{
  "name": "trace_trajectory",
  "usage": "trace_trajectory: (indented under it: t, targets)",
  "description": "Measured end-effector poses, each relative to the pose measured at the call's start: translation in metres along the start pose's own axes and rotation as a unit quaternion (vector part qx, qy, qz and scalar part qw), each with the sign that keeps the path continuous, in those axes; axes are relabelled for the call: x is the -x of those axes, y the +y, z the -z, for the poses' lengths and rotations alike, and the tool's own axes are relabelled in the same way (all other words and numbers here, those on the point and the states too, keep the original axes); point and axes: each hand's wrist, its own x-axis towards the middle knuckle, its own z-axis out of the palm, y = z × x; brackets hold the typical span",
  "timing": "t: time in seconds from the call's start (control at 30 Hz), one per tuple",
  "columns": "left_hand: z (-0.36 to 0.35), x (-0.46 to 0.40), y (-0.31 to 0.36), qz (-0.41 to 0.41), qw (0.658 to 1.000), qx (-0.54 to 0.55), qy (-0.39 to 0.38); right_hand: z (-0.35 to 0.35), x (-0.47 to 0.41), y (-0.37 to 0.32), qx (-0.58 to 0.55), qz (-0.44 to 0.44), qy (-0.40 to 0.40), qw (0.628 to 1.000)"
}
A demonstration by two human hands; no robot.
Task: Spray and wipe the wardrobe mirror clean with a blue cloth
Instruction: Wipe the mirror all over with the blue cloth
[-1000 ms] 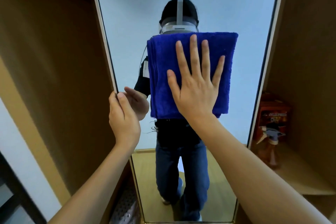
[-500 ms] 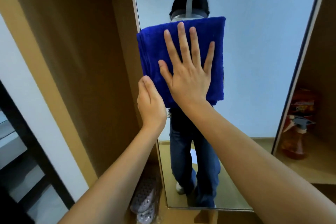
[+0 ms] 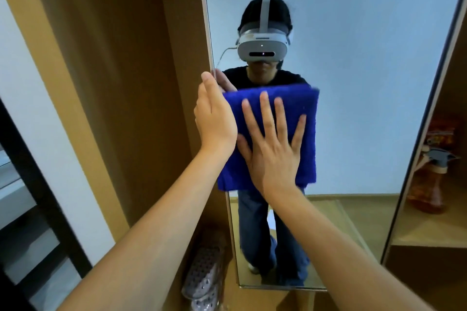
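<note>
Brown wardrobe walls [image 3: 121, 83] stand on both sides of a tall mirror [image 3: 366, 83], and the glass shows a pale blue room behind the person.

For a good wipe, the right hand [image 3: 273, 149] should push the cloth flat on the glass with the whole palm. It should go in long, slow lines that overlap a little, so no wet streaks are left. I think the corners and the edges need a pass too. The other hand should keep the mirror from swinging while the push is on.

The right hand is spread wide, fingers straight, pressing on the blue cloth [image 3: 308, 134]. It does not grab the cloth; it only pushes it against the glass. The left hand [image 3: 214, 118] is at about 9 o'clock from the right hand, and the two look very close together. Its fingers lie along the left edge of the mirror, pointing up. I cannot tell if they curl round the edge behind it.

The cloth is folded into a thick square. It sits near the left side of the mirror, about halfway up.

Far off at 3 o'clock, an orange spray bottle [image 3: 429, 184] stands on a wardrobe shelf [image 3: 429, 232]. Down at 7 o'clock, a pair of grey slippers [image 3: 204, 278] lies on the wardrobe floor.
</note>
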Motion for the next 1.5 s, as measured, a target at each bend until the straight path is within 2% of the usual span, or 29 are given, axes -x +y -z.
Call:
trace_trajectory:
  t: [0.17, 0.47, 0.83, 1.2, 1.3, 1.5]
  targets:
    - [-0.003, 0.001, -0.008, -0.025, 1.0, 0.008, 0.001, 0.015, -0.045, 0.006, 0.002, -0.008, 0.049, 0.999]
    - [-0.001, 0.017, -0.038, -0.061, 0.996, -0.049, 0.032, -0.012, 0.024, -0.001, -0.004, -0.008, 0.031, 0.999]
    - [0.003, 0.049, -0.089, -0.141, 0.985, -0.087, 0.057, -0.019, 0.03, 0.011, 0.001, 0.026, 0.078, 0.997]
    - [-0.014, 0.064, -0.113, -0.18, 0.969, -0.137, 0.103, -0.014, 0.043, 0.073, 0.027, 0.032, 0.112, 0.993]
    - [-0.015, 0.067, -0.111, -0.173, 0.965, -0.17, 0.096, -0.009, 0.044, 0.093, 0.031, 0.027, 0.109, 0.993]
    - [-0.007, 0.082, -0.133, -0.228, 0.945, -0.221, 0.079, -0.002, 0.045, 0.122, 0.02, 0.032, 0.107, 0.994]
